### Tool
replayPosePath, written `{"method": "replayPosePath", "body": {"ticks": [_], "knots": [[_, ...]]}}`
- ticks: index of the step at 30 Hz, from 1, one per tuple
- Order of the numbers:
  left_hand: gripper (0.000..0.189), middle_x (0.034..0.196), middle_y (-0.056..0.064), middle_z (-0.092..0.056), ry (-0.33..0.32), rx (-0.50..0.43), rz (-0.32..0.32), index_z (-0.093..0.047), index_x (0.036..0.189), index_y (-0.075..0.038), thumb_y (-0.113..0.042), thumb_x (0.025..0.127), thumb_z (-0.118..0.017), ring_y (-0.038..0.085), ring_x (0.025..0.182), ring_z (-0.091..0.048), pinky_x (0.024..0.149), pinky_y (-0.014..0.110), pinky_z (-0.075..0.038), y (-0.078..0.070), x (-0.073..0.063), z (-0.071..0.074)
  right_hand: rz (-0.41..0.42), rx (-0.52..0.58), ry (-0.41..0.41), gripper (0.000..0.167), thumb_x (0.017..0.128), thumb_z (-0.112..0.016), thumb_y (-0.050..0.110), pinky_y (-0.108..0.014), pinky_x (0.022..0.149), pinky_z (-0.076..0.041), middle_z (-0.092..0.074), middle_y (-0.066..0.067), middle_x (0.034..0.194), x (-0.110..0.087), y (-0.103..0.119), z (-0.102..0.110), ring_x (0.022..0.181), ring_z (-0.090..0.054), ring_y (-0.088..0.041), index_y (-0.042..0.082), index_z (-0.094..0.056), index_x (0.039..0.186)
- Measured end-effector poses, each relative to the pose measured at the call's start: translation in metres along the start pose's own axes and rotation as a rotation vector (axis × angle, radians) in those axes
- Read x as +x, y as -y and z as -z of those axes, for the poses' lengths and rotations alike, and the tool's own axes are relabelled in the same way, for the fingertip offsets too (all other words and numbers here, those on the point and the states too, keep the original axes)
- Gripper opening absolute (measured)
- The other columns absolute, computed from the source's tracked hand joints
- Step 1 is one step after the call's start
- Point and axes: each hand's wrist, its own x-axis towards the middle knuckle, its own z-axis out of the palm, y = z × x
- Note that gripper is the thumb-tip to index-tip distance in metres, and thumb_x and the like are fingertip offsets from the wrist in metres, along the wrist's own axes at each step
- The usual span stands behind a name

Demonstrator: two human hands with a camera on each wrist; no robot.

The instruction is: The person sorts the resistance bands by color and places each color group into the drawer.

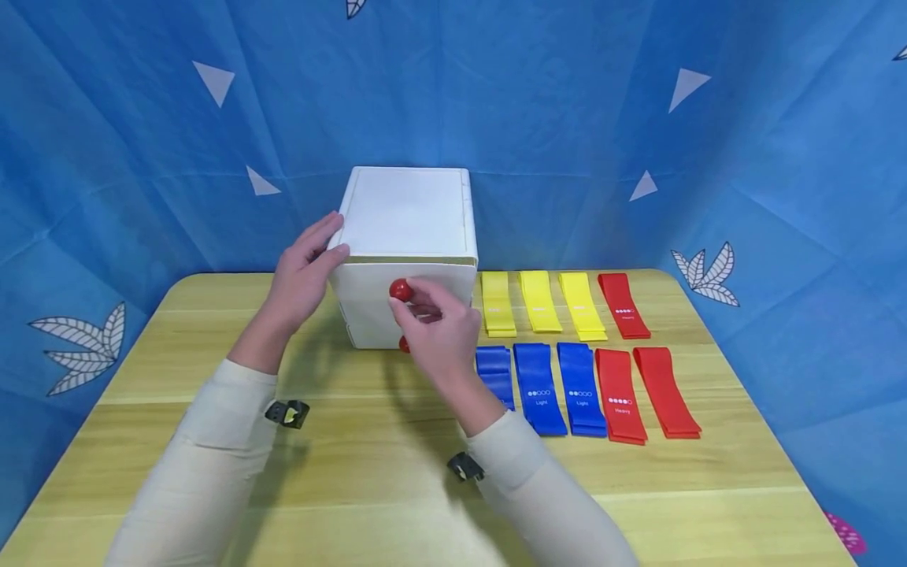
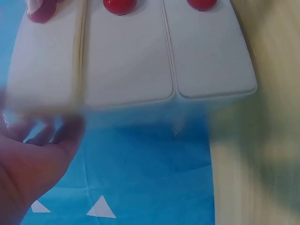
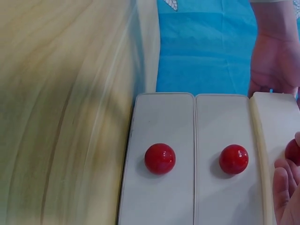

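Observation:
A small white drawer cabinet (image 1: 411, 209) stands at the back of the table. Its top drawer (image 1: 364, 285) is pulled slightly forward, leaving a narrow gap under the cabinet's top. My right hand (image 1: 448, 335) pinches that drawer's round red knob (image 1: 400, 290) between thumb and fingers. At the cabinet's upper left edge, my left hand (image 1: 301, 272) rests with fairly straight fingers against the side and the thumb near the front corner. The right wrist view shows two lower drawers, flush, with red knobs (image 3: 160, 158) that nobody touches.
Right of the cabinet lie flat folded resistance bands in two rows: yellow bands (image 1: 536, 301), blue bands (image 1: 540, 390) and red bands (image 1: 622, 396). The wooden table (image 1: 383, 488) reaches back to a blue patterned cloth (image 1: 553, 118).

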Motion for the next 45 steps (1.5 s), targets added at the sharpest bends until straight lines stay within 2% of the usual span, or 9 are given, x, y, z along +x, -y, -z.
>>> {"method": "replayPosePath", "body": {"ticks": [4,12,18,30,38,45], "knots": [[0.053,0.159,-0.006,-0.033,0.006,-0.036,0.015,-0.043,0.153,-0.018,-0.035,0.103,-0.054,0.015,0.146,-0.025,0.116,0.04,-0.026,-0.001,0.0,0.002,0.018,0.025,0.007,0.024,0.088,-0.08,0.018,-0.032,0.066,-0.06,-0.075,-0.003,0.095,-0.004,0.003,0.004,0.079,-0.071,-0.011,0.007,-0.076,0.109],[0.053,0.159,-0.008,-0.033,0.022,-0.097,0.043,-0.043,0.153,-0.021,-0.034,0.104,-0.054,0.014,0.146,-0.022,0.117,0.04,-0.024,0.002,-0.002,0.001,0.032,0.023,0.036,0.024,0.087,-0.081,0.019,-0.027,0.065,-0.059,-0.075,-0.003,0.097,-0.015,0.007,0.012,0.08,-0.071,-0.009,0.007,-0.076,0.108],[0.054,0.16,-0.007,-0.031,0.033,-0.174,0.059,-0.041,0.154,-0.021,-0.032,0.104,-0.054,0.014,0.147,-0.022,0.116,0.043,-0.027,0.002,-0.002,0.003,0.048,0.043,0.052,0.023,0.087,-0.081,0.017,-0.027,0.063,-0.059,-0.075,-0.004,0.096,-0.022,0.013,0.015,0.078,-0.071,-0.007,0.006,-0.076,0.106],[0.054,0.16,-0.006,-0.031,0.016,-0.199,0.079,-0.041,0.154,-0.019,-0.03,0.103,-0.055,0.013,0.147,-0.021,0.115,0.042,-0.029,0.003,-0.001,0.0,0.091,0.094,0.063,0.021,0.085,-0.082,0.013,-0.026,0.064,-0.059,-0.075,-0.005,0.095,-0.038,0.024,0.023,0.078,-0.071,-0.01,0.003,-0.077,0.104],[0.053,0.16,-0.007,-0.031,0.001,-0.269,0.11,-0.042,0.154,-0.02,-0.028,0.103,-0.056,0.015,0.146,-0.025,0.11,0.049,-0.036,0.004,-0.002,-0.002,0.143,0.08,0.056,0.022,0.083,-0.083,0.009,-0.025,0.062,-0.058,-0.075,-0.006,0.095,-0.047,0.031,0.027,0.077,-0.073,-0.014,0.003,-0.077,0.103],[0.054,0.16,-0.009,-0.03,-0.007,-0.269,0.123,-0.041,0.154,-0.024,-0.032,0.102,-0.056,0.015,0.146,-0.025,0.108,0.05,-0.038,0.003,-0.002,-0.004,0.128,0.071,0.092,0.02,0.084,-0.082,0.01,-0.023,0.063,-0.058,-0.075,-0.004,0.096,-0.056,0.039,0.033,0.078,-0.072,-0.01,0.004,-0.077,0.102]]}}
